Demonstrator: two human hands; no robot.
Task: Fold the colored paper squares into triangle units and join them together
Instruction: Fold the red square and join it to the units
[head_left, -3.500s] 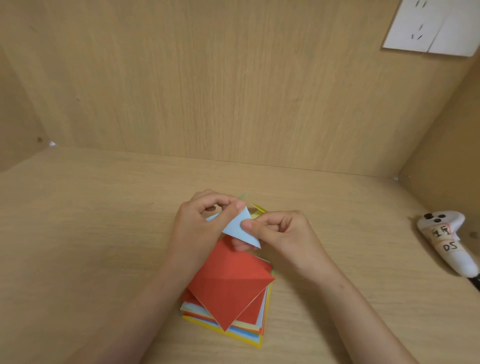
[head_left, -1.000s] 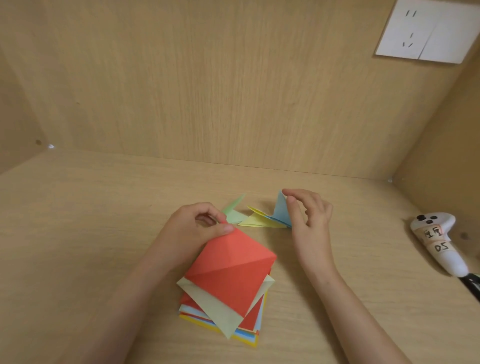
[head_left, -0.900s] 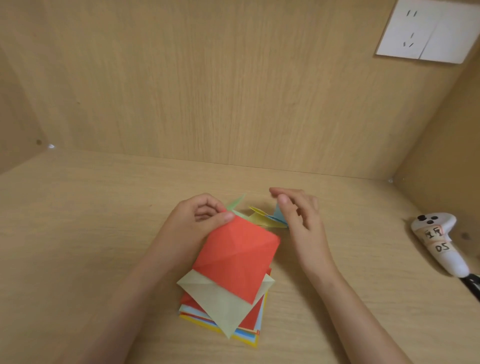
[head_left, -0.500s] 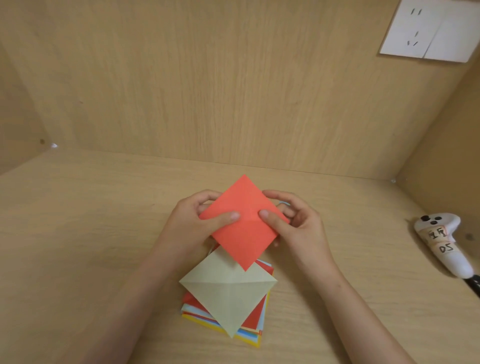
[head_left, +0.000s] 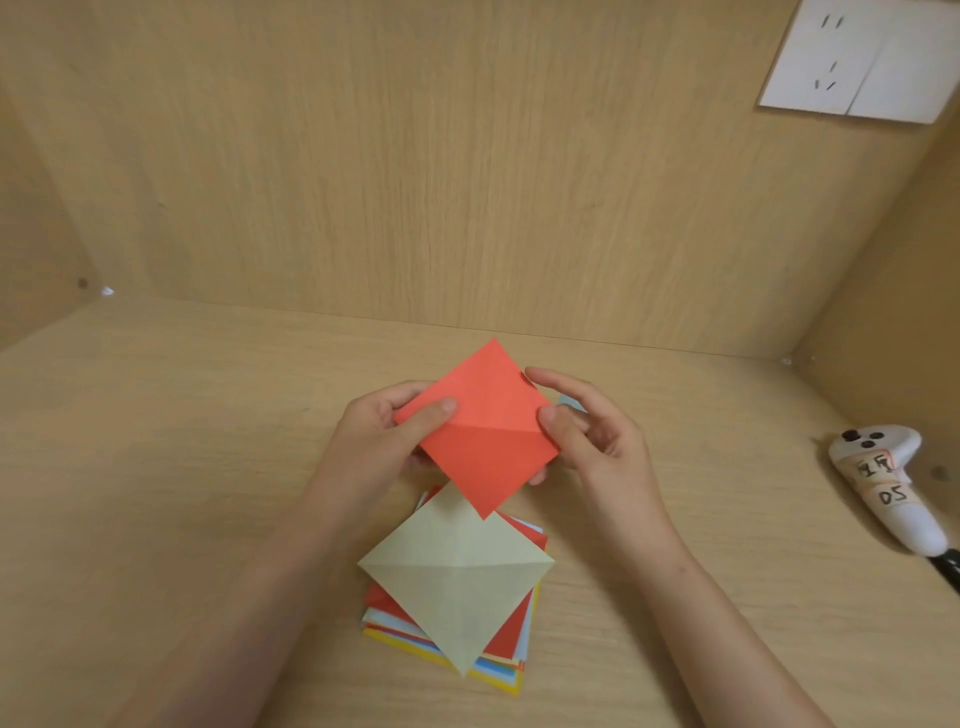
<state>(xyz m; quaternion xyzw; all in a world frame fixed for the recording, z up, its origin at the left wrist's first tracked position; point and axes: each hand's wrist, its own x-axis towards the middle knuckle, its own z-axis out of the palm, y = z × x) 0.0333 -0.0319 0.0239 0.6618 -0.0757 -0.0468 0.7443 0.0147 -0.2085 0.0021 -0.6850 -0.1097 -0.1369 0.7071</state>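
The left hand pinches the left corner of a red paper square, thumb on top and fingers underneath, holding it up above the wooden desk with one corner pointing away. The right hand pinches the sheet's right corner the same way, and a crease runs across the sheet between the two thumbs. Just below it, nearer the person, a pale green creased square lies on top of a stack of colored paper, and a white controller rests well apart at the far right.
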